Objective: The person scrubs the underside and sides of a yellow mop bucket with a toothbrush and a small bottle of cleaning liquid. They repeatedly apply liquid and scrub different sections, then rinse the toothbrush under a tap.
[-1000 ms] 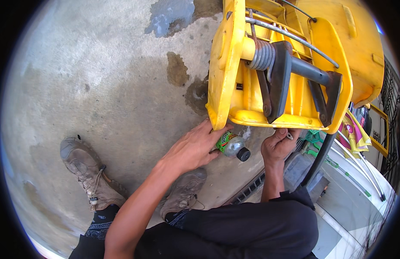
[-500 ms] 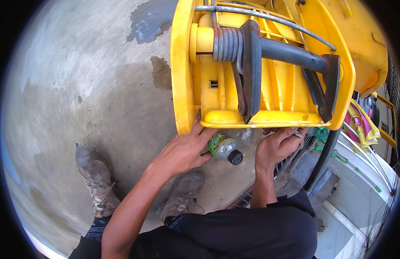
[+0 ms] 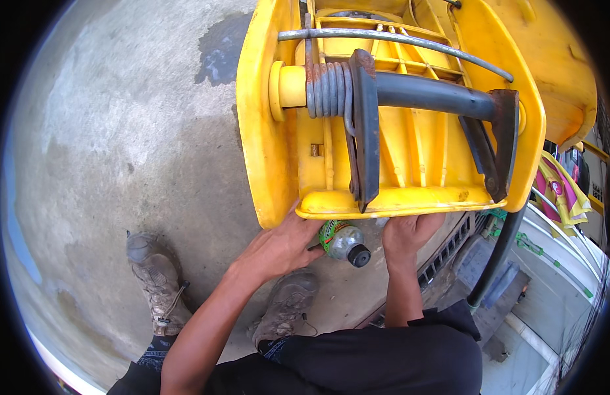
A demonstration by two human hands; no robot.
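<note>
Yellow plastic frame [image 3: 400, 141], the largest thing here, sits just beyond both hands, its lower edge hiding their fingertips. The left hand [image 3: 273, 249] reaches beneath its lower left corner, the right hand [image 3: 407, 241] beneath the edge farther right; I cannot tell whether either is open or closed. Between them, just beside the left thumb, tilts a green-labelled bottle [image 3: 342, 241] with a black cap [image 3: 359, 255].

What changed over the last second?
In view, the yellow frame has shifted left and lower; the viewpoint moved too, so its own motion is unclear. The right hand's fingers, visible earlier with a small pale piece, are now mostly hidden behind the frame's lower edge. No clear grab or release. Unchanged: the left hand is beside the bottle, black cap on.
</note>
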